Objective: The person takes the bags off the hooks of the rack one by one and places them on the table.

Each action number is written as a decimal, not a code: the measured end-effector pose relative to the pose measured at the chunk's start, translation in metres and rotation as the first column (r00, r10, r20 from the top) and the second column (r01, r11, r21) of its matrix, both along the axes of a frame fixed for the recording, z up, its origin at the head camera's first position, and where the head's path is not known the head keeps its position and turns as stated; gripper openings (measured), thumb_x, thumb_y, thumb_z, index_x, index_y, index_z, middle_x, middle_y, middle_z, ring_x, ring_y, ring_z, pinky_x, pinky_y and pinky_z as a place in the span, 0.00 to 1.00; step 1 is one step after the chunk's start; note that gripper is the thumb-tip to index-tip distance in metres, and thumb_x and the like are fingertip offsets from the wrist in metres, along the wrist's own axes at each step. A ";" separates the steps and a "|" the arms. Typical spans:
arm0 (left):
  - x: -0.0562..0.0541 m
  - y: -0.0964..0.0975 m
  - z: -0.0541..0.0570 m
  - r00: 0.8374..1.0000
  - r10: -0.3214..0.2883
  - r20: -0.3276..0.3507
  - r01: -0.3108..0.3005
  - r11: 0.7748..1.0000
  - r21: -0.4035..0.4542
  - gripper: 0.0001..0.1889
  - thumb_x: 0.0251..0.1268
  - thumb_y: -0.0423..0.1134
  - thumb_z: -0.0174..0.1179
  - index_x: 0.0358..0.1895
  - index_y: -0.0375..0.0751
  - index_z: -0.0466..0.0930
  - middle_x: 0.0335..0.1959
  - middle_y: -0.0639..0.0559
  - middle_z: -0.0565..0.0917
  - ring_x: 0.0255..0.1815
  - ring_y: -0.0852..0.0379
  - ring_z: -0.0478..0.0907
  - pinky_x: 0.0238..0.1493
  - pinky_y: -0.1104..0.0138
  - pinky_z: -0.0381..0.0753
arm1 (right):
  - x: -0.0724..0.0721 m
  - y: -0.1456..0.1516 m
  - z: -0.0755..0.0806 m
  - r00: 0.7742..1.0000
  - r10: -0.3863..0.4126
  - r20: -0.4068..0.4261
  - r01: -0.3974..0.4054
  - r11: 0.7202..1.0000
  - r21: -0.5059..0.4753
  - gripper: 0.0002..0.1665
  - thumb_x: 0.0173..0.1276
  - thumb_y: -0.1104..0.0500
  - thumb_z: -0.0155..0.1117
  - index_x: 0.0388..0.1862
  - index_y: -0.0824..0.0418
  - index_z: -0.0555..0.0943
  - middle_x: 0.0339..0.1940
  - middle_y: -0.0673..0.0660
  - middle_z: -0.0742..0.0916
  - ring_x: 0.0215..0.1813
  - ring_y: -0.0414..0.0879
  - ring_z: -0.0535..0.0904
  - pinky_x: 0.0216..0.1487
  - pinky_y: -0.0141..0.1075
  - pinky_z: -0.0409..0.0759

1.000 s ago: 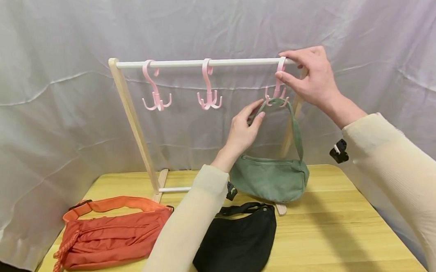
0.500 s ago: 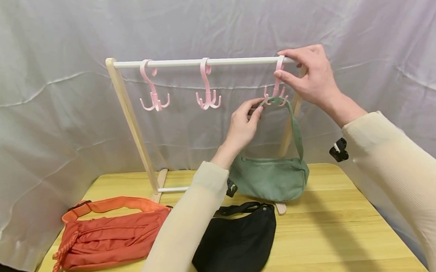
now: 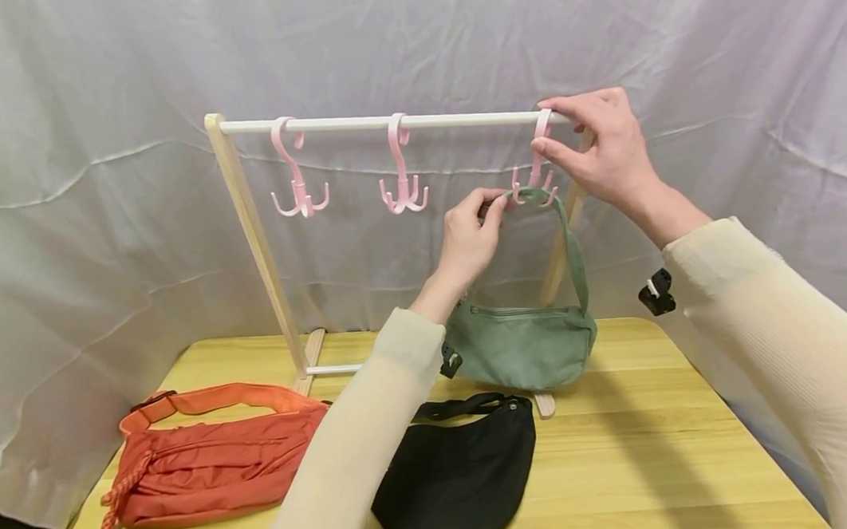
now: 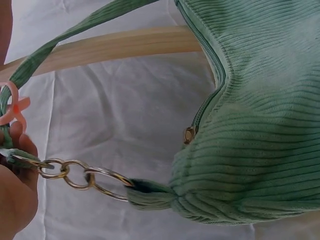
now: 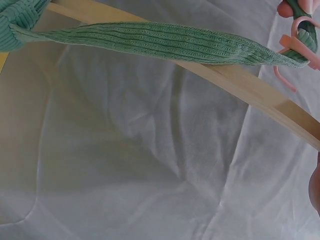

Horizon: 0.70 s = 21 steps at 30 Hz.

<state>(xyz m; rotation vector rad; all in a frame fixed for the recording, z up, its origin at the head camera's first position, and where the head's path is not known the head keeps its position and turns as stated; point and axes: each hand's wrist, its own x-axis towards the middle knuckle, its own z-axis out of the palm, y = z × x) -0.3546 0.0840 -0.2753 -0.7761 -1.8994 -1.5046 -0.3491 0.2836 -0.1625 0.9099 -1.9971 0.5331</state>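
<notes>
In the head view a green corduroy shoulder bag (image 3: 521,347) hangs by its strap (image 3: 574,264) from the right pink four-prong hook (image 3: 537,165). My left hand (image 3: 467,234) pinches the strap just left of the prongs. The left wrist view shows gold chain links (image 4: 75,175) joining the strap end at my fingers to the bag, beside its zipper. My right hand (image 3: 607,147) holds the upper part of that hook between thumb and fingers, at the white rod (image 3: 473,120). In the right wrist view the strap runs over the prongs.
Two more pink hooks, a left one (image 3: 298,175) and a middle one (image 3: 402,170), hang on the rod of the wooden rack (image 3: 252,225). An orange waist bag (image 3: 218,467) and a black bag (image 3: 463,470) lie on the wooden table (image 3: 648,444).
My left fingers have come together on the strap beside the hook, and the green bag has shifted slightly up. My right hand keeps its hold at the hook.
</notes>
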 end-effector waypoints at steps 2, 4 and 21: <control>0.000 0.001 0.002 1.000 0.026 -0.017 -0.026 1.000 0.005 0.10 0.80 0.35 0.58 0.50 0.34 0.86 0.40 0.45 0.90 0.36 0.58 0.82 0.37 0.75 0.78 | -0.001 0.000 0.000 1.000 0.001 -0.003 -0.001 1.000 0.004 0.26 0.70 0.54 0.74 0.63 0.64 0.84 0.56 0.64 0.88 0.48 0.37 0.65 0.51 0.42 0.63; 0.001 0.002 0.004 0.998 0.051 -0.036 -0.051 0.999 0.009 0.10 0.79 0.35 0.59 0.50 0.34 0.87 0.40 0.46 0.90 0.37 0.59 0.83 0.39 0.74 0.79 | -0.001 0.001 0.000 1.000 -0.002 -0.003 0.002 1.000 0.006 0.27 0.70 0.53 0.74 0.63 0.63 0.84 0.56 0.64 0.88 0.48 0.41 0.66 0.52 0.43 0.64; 0.001 0.006 0.016 0.978 0.118 -0.171 -0.107 0.992 0.072 0.08 0.74 0.33 0.65 0.47 0.32 0.89 0.43 0.44 0.92 0.46 0.56 0.89 0.48 0.77 0.80 | 0.001 0.000 -0.001 1.000 -0.018 -0.003 0.018 1.000 -0.007 0.27 0.66 0.61 0.77 0.64 0.61 0.84 0.54 0.63 0.89 0.47 0.35 0.63 0.49 0.42 0.63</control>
